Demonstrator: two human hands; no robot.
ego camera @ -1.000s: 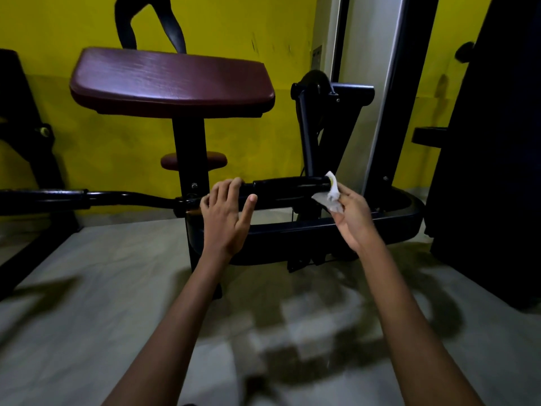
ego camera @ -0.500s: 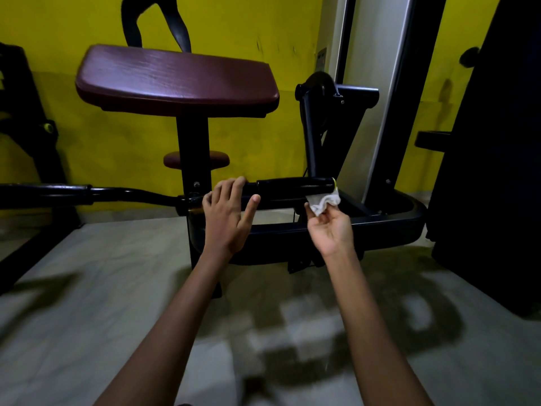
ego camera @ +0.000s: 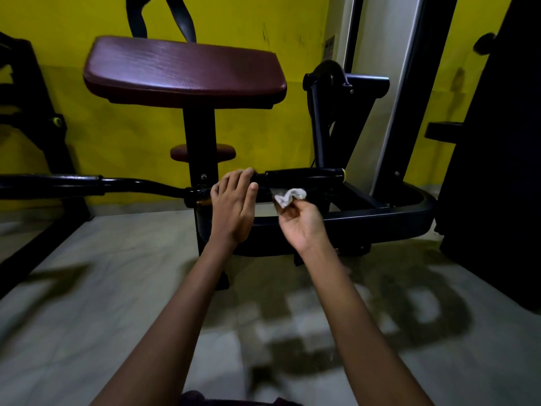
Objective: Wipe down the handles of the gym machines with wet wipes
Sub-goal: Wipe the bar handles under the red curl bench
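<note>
A black horizontal handle grip (ego camera: pixel 304 175) sticks out to the right of a machine's post, with a yellow ring at its far end. My left hand (ego camera: pixel 232 205) rests on the bar just left of the grip, fingers draped over the top. My right hand (ego camera: pixel 301 222) pinches a crumpled white wet wipe (ego camera: pixel 289 196) just below the left part of the grip, palm turned up. Whether the wipe touches the grip is unclear. A second black handle (ego camera: pixel 58 183) reaches out to the left.
A maroon padded seat (ego camera: pixel 184 71) stands above the handles on a black post (ego camera: pixel 202 142). The black base frame (ego camera: pixel 380 215) curves behind my hands. Dark machine parts stand at the far left (ego camera: pixel 26 112) and far right (ego camera: pixel 497 142). Pale floor (ego camera: pixel 117 288) lies below, yellow wall behind.
My right hand has carried the wipe leftward along the grip, from its right end to below its left part, and dropped slightly. My left hand stays on the bar.
</note>
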